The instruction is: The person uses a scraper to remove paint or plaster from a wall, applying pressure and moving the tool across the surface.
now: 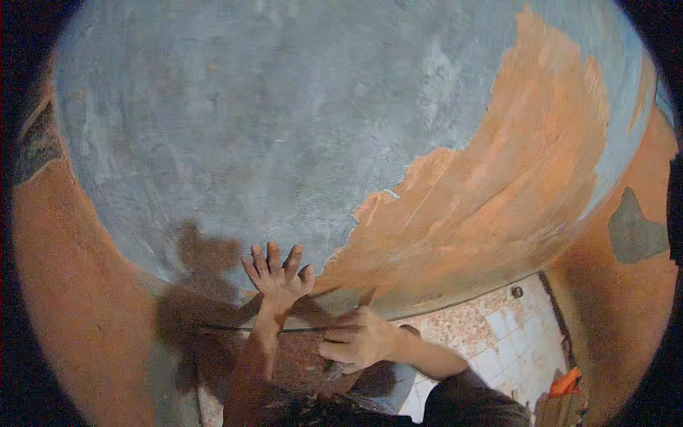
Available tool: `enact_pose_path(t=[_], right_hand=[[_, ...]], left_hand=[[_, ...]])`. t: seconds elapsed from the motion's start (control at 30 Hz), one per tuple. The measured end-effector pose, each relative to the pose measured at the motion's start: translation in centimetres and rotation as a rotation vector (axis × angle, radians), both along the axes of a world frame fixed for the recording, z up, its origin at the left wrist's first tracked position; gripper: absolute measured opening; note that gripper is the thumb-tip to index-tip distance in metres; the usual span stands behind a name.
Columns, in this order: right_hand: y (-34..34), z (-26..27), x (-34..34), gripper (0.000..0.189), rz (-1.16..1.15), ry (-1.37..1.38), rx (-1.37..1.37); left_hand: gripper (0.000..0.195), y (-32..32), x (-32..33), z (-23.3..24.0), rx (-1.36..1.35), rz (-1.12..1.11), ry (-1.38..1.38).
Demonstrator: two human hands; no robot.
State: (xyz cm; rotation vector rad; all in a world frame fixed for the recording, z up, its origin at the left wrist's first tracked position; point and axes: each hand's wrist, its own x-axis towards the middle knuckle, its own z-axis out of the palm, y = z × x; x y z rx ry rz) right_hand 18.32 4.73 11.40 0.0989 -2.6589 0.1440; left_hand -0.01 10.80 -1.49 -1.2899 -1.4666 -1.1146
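Before me is a broad wall surface with worn blue-grey paint (267, 133). To the right, a ragged-edged area of orange underlayer (512, 176) is exposed. My left hand (280, 277) lies flat on the lower part of the blue-grey paint, fingers spread and holding nothing. To its right and lower, my right hand (368, 339) is curled around what looks like a slim hand tool (367, 297). Most of that tool is hidden by the fingers, so its exact kind cannot be told. The hand is close to the wall's lower edge; contact is unclear.
White floor tiles (507, 325) strewn with reddish-brown debris show below the wall. An orange item (565, 382) sits on a brown object at lower right. Orange wall areas flank both sides, the right one with a grey patch (635, 229). A dark shadow (203, 267) falls left of my hands.
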Motion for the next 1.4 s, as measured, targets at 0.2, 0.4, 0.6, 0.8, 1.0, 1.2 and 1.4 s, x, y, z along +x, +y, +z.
enact_pose_path(t=[0.2, 0.4, 0.6, 0.8, 1.0, 1.2, 1.4], right_hand=[[-2.4, -13.1, 3.9, 0.028, -0.567, 0.340, -0.264], [-7.4, -18.2, 8.6, 0.035, -0.924, 0.114, -1.054], [-8.3, -19.8, 11.5, 0.033, -1.025, 0.447, -1.200], [-5.9, -18.6, 14.7, 0.031, -1.037, 0.406, -0.928], [-5.0, -14.6, 14.1, 0.024, -0.960, 0.635, -0.861], [-4.7, -12.3, 14.3, 0.028, -0.756, 0.691, -0.867], [-3.9, -8.4, 16.5, 0.038, -0.783, 0.790, -0.729]], left_hand=[[0.060, -0.2, 0.0, -0.5, -0.048, -0.044, 0.075], [0.078, -1.4, -0.7, -4.0, -0.291, -0.104, 0.231], [0.077, -2.3, 1.4, -3.1, -0.271, -0.309, 0.163], [0.072, -4.1, 6.0, 9.2, -0.373, -0.401, 0.062], [0.067, -2.5, 11.9, 17.3, -0.091, -0.370, -0.135], [0.069, -2.1, 14.9, 18.5, -0.101, -0.397, -0.360], [0.072, -1.9, 16.2, 19.1, -0.124, -0.444, -0.466]])
